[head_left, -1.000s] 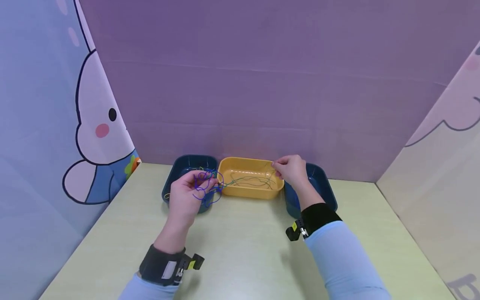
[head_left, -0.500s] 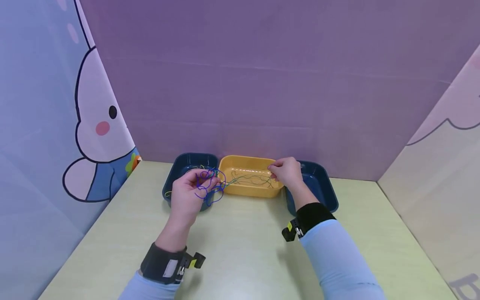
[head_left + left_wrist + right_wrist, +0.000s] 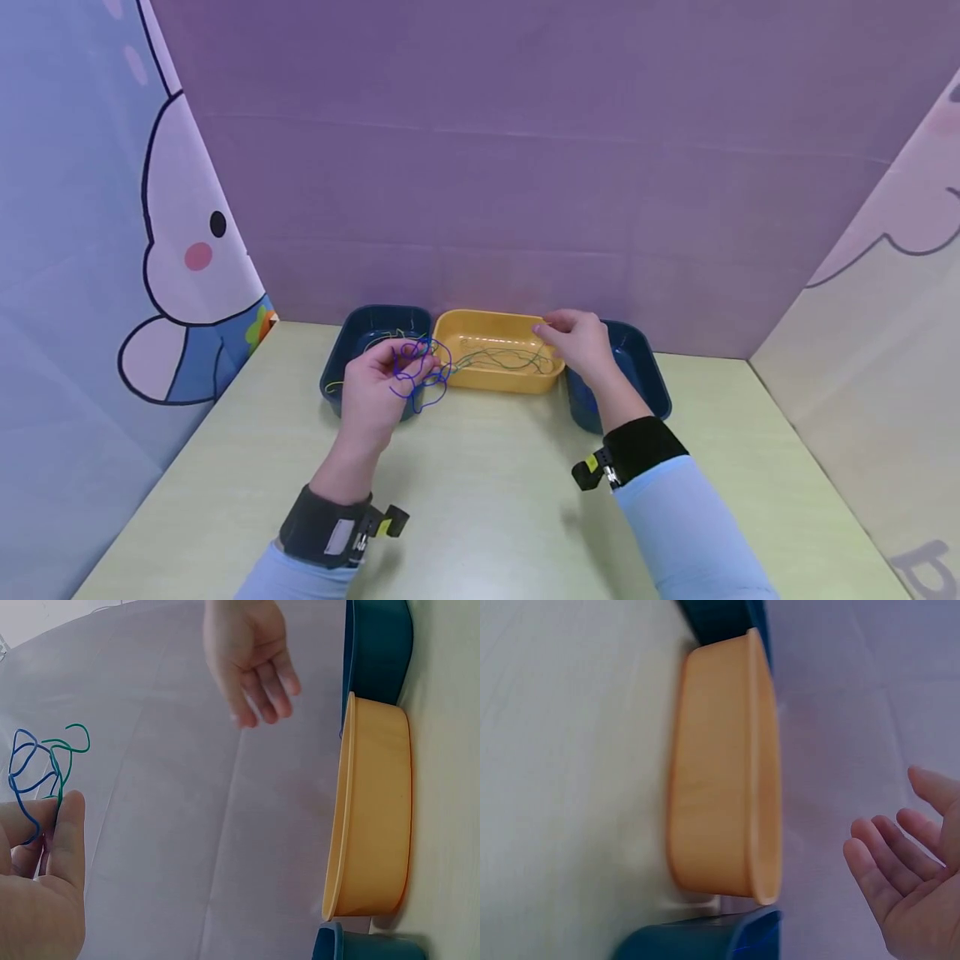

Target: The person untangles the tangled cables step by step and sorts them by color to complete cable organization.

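My left hand (image 3: 369, 398) pinches a loose tangle of thin blue and green wires (image 3: 422, 375) between thumb and fingertips, in front of the left bin. In the left wrist view, the blue loops (image 3: 31, 761) and a green curl (image 3: 79, 739) stick out past the fingertips. Above the yellow tray's right end is my right hand (image 3: 587, 343). Both wrist views show its fingers spread and slightly bent, the thumb apart, nothing between them. Green strands (image 3: 502, 358) stretch from the left hand across the yellow tray (image 3: 498, 382).
A dark teal bin (image 3: 390, 312) with yellow wires stands left of the yellow tray. Another teal bin (image 3: 637, 375), with blue wire inside, stands to its right, partly behind the right forearm. A purple backdrop (image 3: 480, 167) rises behind all three.
My right hand dipped left over the yellow tray, then moved slightly back to the right, its fingers now spread. The left hand stays nearly still with its wires.
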`<state>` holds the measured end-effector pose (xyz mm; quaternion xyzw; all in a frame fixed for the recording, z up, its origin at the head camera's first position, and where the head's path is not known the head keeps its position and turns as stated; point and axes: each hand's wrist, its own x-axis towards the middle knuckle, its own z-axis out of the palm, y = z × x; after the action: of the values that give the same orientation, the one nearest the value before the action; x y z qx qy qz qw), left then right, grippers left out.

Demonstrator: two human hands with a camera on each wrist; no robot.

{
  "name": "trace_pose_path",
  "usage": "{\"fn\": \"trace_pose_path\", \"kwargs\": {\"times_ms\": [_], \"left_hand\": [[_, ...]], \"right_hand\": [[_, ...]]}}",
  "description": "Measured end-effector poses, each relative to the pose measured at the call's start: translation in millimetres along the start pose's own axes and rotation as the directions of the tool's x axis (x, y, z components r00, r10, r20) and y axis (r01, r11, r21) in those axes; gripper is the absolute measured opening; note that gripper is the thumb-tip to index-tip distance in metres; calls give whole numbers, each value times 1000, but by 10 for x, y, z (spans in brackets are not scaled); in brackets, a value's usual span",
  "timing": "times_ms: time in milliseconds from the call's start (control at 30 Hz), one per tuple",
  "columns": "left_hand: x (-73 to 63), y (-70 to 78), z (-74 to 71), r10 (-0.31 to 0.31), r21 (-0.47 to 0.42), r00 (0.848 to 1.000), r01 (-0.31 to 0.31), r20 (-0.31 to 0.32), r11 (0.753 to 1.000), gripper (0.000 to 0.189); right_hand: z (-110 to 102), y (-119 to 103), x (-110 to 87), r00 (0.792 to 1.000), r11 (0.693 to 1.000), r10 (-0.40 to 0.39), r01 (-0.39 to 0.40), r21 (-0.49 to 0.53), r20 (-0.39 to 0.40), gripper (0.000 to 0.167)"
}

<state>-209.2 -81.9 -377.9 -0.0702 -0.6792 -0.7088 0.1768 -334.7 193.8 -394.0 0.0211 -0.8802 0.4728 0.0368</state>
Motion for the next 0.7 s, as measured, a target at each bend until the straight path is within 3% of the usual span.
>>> {"fn": "trace_pose_path", "kwargs": {"times_ms": [200, 333, 700], "left_hand": [[9, -23, -8, 3, 4, 1000, -3, 12, 1000, 20], [14, -44, -14, 0, 16, 1000, 0, 18, 1000, 20], [3, -34, -9, 0, 26, 999, -1, 32, 1000, 19]], "right_hand": [[-178, -97, -189, 994, 993, -111, 112, 40, -14, 58], [-286, -101, -341, 989, 980, -145, 147, 131, -21, 62], [-474, 167, -798, 973, 913, -195, 226, 340, -121, 55]]}}
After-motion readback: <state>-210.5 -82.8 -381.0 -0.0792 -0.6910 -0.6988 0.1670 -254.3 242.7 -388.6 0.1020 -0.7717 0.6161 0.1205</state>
